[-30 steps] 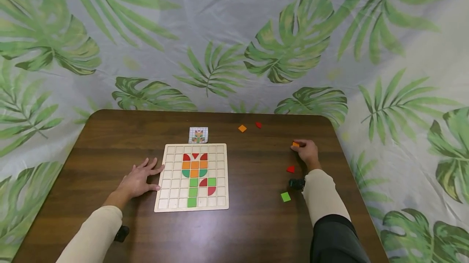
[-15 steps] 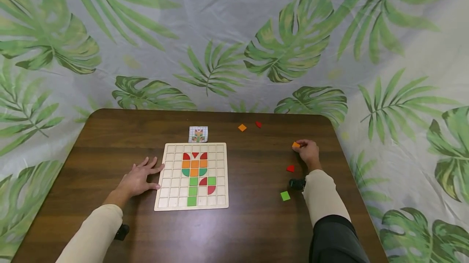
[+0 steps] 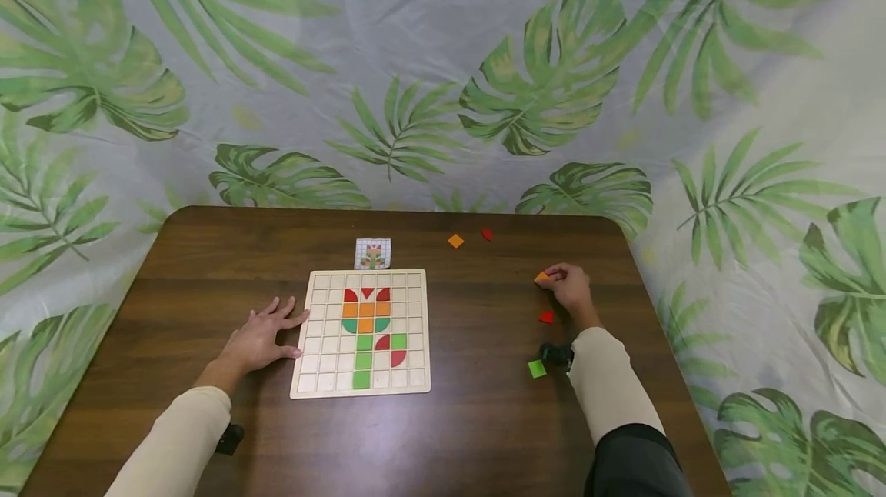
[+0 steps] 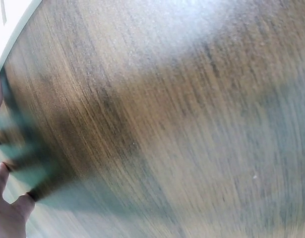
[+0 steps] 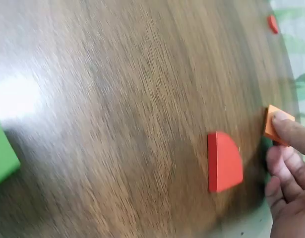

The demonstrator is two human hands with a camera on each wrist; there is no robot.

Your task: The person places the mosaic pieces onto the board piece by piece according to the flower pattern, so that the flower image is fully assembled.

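My right hand (image 3: 571, 289) pinches an orange square tile (image 5: 276, 124) between thumb and fingers, at the right of the table. In the right wrist view a red quarter-circle tile (image 5: 227, 161) lies on the wood beside that hand. A green square tile (image 3: 537, 368) lies nearer me, by the right wrist. On the left, my left hand (image 3: 258, 339) has its fingers spread, with a fingertip and the thumb at the left edge of the wooden grid board (image 3: 320, 381). Red, orange and green tiles on the board form a flower with a stem.
A small printed card (image 3: 373, 253) with a flower pattern lies just behind the board. Toward the table's back edge lie another orange square tile (image 3: 455, 241) and a red tile (image 3: 487, 235). A leaf-patterned cloth (image 3: 415, 58) hangs behind the brown table (image 3: 484, 435).
My right hand has moved a little to the left, carrying the orange square tile with it. The left hand stays at the board's edge.
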